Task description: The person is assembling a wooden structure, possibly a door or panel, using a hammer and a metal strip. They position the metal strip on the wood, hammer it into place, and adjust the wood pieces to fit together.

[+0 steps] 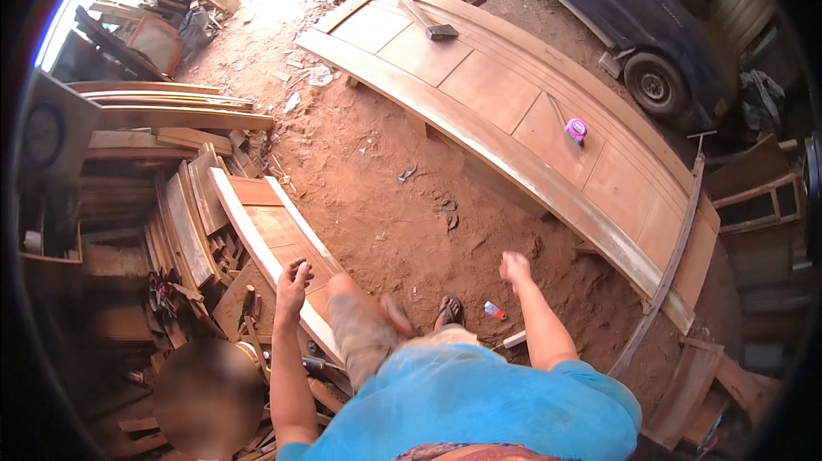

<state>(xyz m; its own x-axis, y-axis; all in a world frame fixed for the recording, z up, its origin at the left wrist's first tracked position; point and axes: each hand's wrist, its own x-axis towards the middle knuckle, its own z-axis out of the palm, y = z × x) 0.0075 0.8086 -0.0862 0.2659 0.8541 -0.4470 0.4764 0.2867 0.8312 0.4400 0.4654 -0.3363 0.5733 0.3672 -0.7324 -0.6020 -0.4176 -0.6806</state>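
Observation:
My left hand (293, 283) is raised over the long edge of a narrow panelled wooden door (270, 226) that leans low at my left. Its fingers are curled, with a small dark spot at their tips that I cannot make out. My right hand (515, 269) hangs in the air over the dirt floor, loosely closed and a little blurred, with nothing visible in it. Beyond it lies a large panelled wooden door (492, 89), raised flat on supports. On that door rest a mallet (441, 32) with a dark head and a pink tape measure (575, 130).
A long bar clamp (681, 243) lies across the large door's right end. Stacked boards (184, 213) and offcuts crowd the left side. A dark vehicle (634, 7) stands at the back right. Near my sandalled foot (449, 311) lies a small orange-and-white object (494, 311).

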